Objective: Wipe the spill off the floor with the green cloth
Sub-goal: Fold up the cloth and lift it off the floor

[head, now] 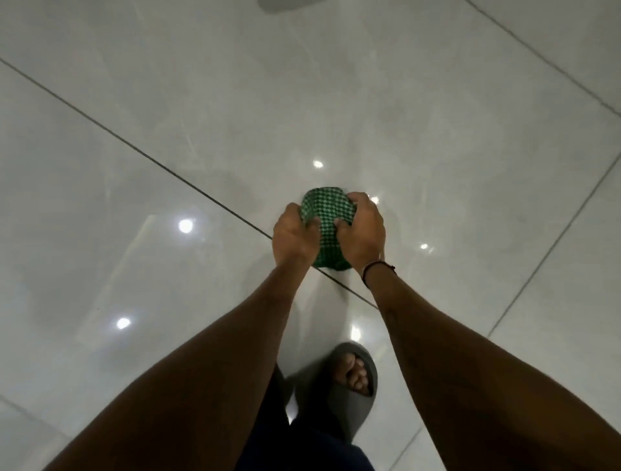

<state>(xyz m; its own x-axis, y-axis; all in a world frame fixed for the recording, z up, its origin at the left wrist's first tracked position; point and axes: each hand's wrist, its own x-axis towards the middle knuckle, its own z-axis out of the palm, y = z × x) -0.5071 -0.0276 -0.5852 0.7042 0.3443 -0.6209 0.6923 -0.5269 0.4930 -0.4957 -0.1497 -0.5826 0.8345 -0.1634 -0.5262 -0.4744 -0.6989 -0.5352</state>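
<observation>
The green cloth (pixel 327 215), checked green and white, is bunched into a rounded wad in front of me, above the floor. My left hand (pixel 293 237) grips its left side and my right hand (pixel 361 232) grips its right side, thumbs pressed into the fabric. A dark cord bracelet circles my right wrist. The glossy white tiled floor (pixel 437 141) lies below. A faint dull smear that may be the spill (pixel 235 183) shows just left of and beyond the cloth; I cannot make it out clearly.
My foot in a grey slide sandal (pixel 349 386) stands on the tiles below my hands. Dark grout lines (pixel 134 148) cross the floor diagonally. Ceiling lights reflect as bright spots. A grey object's edge (pixel 285 3) shows at the top.
</observation>
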